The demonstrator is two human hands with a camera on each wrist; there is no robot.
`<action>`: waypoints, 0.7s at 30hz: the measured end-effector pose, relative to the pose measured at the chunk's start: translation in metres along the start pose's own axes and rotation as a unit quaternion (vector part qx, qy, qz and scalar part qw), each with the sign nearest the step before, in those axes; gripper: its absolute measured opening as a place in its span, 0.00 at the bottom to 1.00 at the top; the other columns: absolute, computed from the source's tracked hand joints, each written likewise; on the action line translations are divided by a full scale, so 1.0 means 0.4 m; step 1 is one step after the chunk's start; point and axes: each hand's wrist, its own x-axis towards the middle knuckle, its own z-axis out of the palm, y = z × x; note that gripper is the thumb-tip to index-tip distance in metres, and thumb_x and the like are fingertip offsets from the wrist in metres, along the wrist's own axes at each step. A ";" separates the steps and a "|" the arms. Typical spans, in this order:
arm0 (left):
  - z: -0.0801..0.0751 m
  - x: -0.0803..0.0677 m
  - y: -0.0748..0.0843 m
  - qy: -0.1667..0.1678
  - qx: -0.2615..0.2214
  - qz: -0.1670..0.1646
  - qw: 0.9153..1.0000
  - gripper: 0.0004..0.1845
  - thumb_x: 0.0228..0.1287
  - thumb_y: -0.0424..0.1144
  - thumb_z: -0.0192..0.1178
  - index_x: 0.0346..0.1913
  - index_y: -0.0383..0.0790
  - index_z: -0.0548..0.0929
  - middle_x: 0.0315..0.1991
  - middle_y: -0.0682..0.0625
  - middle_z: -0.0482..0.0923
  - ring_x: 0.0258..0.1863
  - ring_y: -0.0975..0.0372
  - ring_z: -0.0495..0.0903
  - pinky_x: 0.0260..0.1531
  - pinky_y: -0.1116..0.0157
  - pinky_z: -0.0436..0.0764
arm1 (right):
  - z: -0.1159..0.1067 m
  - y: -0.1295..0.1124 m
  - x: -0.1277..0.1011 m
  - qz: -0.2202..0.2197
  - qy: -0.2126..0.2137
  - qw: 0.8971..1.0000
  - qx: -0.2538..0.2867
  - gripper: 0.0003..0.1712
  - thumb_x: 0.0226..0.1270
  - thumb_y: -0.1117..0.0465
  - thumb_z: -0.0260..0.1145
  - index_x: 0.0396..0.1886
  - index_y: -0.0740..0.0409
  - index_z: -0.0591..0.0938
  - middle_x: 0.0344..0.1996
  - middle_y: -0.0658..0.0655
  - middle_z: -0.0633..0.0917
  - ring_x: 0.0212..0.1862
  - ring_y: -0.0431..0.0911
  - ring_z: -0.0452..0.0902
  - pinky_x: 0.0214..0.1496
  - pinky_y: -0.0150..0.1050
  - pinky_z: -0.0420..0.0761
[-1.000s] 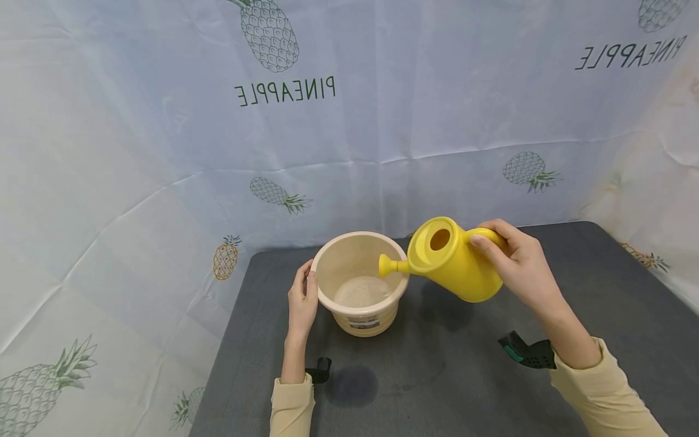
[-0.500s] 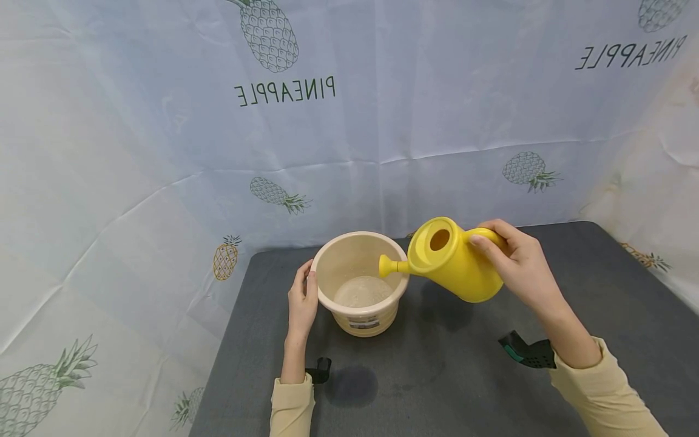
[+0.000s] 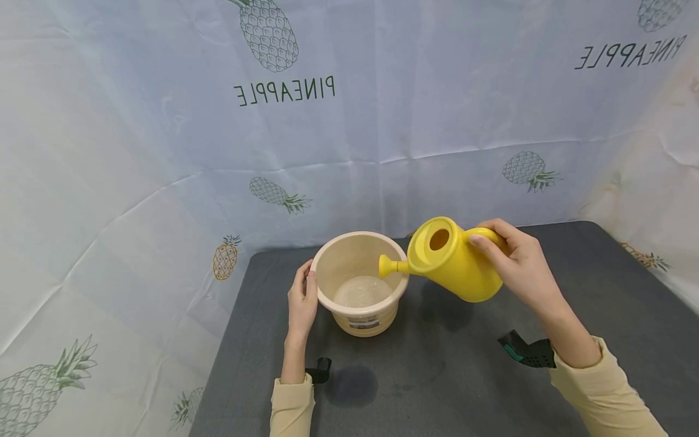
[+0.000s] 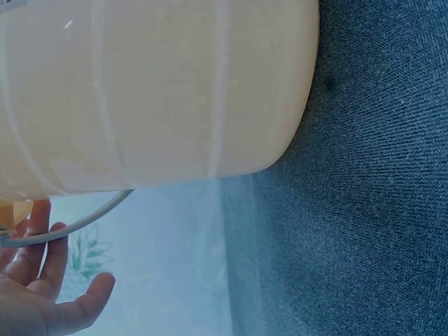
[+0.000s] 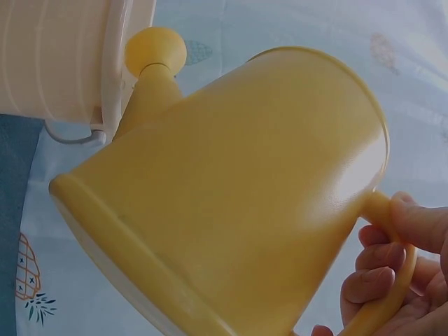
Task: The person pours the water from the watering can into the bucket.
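- Near the middle of the dark bench (image 3: 464,376) stands a beige bucket (image 3: 360,285), the landmark for everything else; water lies in its bottom.
- Left of the bucket, the left hand (image 3: 302,300) rests against the outer wall just under the rim, fingers fairly straight, its grip wrapped round nothing.
- Right of the bucket, the right hand (image 3: 519,267) has its grip curled tight round the handle of a yellow watering can (image 3: 453,258), which is tipped toward the bucket with its spout knob (image 3: 386,265) over the near-right rim.
- Risk, as a judgement: the spout sits right at the rim, so a small drift of the can away from the bucket could send water onto the bench; a steeper tilt could also spill from the open fill hole on top.
- The bucket is only steadied, not held, so a knock from the spout could shift it.
- Compared with half a second ago, hands, can and bucket sit in the same places; no change is visible.
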 end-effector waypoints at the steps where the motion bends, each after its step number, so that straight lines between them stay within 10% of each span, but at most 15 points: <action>1: 0.000 0.000 0.000 0.000 0.000 0.000 1.000 0.20 0.73 0.34 0.44 0.63 0.27 0.66 0.57 0.33 0.70 0.52 0.43 0.73 0.45 0.48 0.74 | 0.000 0.000 0.000 -0.001 0.000 1.000 -0.001 0.08 0.67 0.63 0.60 0.43 0.59 0.79 0.31 0.53 0.78 0.30 0.42 0.69 0.31 0.28 0.69; 21: -0.002 0.001 0.000 -0.002 -0.006 0.001 1.000 0.20 0.73 0.33 0.44 0.63 0.26 0.66 0.58 0.33 0.69 0.54 0.43 0.72 0.51 0.48 0.71 | 0.001 -0.008 0.003 -0.003 0.000 1.000 -0.001 0.07 0.67 0.62 0.60 0.42 0.58 0.79 0.31 0.52 0.78 0.30 0.42 0.69 0.31 0.28 0.69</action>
